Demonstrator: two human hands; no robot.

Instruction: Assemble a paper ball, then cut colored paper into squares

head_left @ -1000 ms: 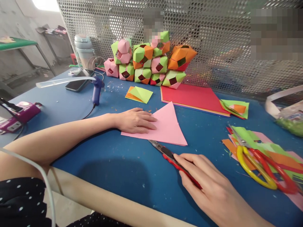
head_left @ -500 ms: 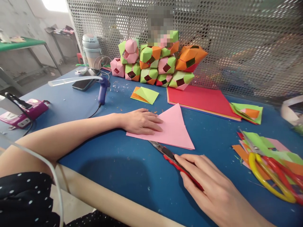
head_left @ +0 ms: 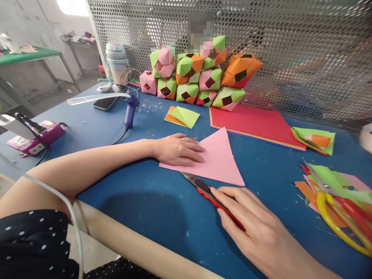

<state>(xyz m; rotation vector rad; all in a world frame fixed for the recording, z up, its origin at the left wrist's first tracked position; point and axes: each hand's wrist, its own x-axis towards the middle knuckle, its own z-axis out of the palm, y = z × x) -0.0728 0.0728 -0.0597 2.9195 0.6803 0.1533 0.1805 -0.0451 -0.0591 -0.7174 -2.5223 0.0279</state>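
One camera gives the only view, worn on the person's head and looking forward and down across the blue worktop (head_left: 273, 170). It sits close: the right hand (head_left: 252, 224) looms largest at lower right, its forearm cut by the bottom edge, while the left hand (head_left: 181, 150) and the pink paper (head_left: 219, 157) lie farther out, near the middle. The wearer's dotted clothing (head_left: 35, 240) fills the lower left corner. The perforated metal screen (head_left: 290, 77) closes the view ahead; at upper left it reaches past to a distant green table (head_left: 37, 56).
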